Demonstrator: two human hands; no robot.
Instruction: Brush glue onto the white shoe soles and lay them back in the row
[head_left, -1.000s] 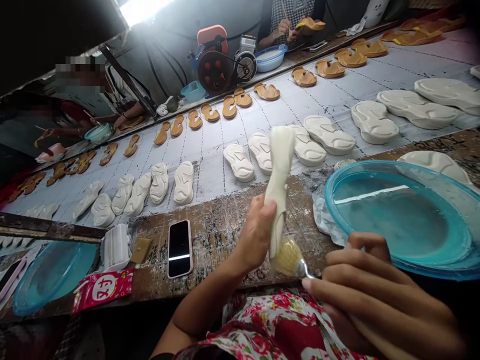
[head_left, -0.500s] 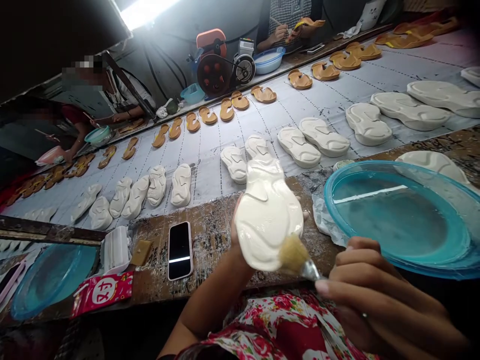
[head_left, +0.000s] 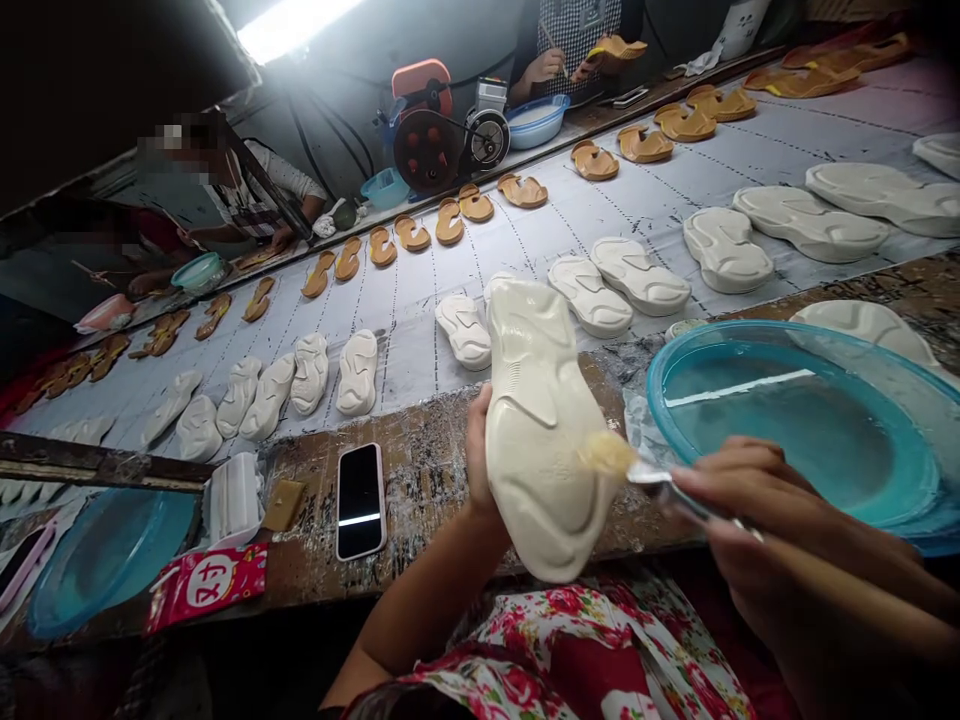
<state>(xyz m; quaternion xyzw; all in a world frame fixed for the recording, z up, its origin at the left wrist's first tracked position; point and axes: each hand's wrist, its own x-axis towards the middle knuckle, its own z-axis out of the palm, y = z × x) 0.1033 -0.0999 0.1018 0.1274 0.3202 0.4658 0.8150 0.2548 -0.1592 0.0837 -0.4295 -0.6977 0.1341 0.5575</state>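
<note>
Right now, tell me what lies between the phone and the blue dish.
In the head view, the left hand gripping a white sole lies between the phone and the blue dish.

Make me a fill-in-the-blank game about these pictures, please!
The brush is in the person's ____ hand.
The other hand holds a ____ shoe sole.
The round plastic dish is ____.

Answers: right, white, blue.
</note>
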